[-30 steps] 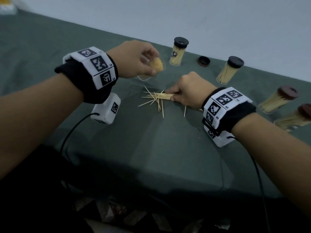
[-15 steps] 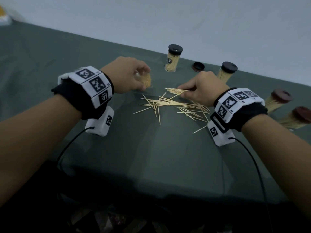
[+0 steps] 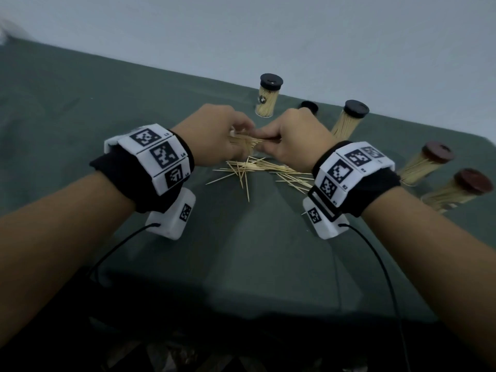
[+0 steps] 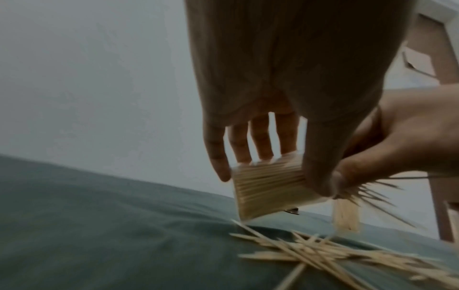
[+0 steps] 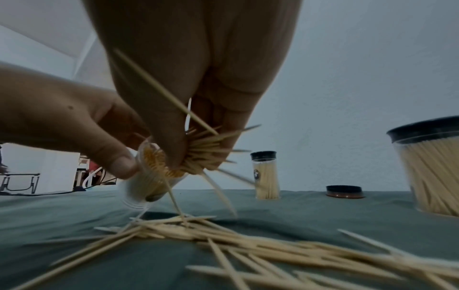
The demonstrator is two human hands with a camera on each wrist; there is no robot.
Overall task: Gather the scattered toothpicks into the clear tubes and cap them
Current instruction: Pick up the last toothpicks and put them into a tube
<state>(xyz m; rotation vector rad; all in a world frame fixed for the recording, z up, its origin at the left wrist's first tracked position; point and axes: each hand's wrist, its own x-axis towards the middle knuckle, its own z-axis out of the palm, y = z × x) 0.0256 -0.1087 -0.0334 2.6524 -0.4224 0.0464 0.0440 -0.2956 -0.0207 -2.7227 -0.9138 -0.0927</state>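
My left hand (image 3: 217, 135) grips an uncapped clear tube (image 4: 268, 188) nearly full of toothpicks, tilted with its mouth toward the right hand. My right hand (image 3: 290, 138) pinches a bundle of toothpicks (image 5: 206, 153) at the tube's mouth (image 5: 154, 162); some stick out at odd angles. Below the hands, several loose toothpicks (image 3: 257, 170) lie scattered on the green cloth (image 3: 241, 251), also seen as a pile (image 5: 223, 239) in the right wrist view. A loose dark cap (image 3: 308, 106) lies behind the right hand.
Two black-capped full tubes (image 3: 268, 95) (image 3: 349, 119) stand at the back near the wall. Two brown-capped tubes (image 3: 426, 162) (image 3: 459, 189) stand at the far right. The table's near edge (image 3: 241, 312) drops off in front of me.
The right hand lifted a pinch of toothpicks from the pile and brought it left to the tube's mouth. The left hand lowered and tilted the tube toward it.
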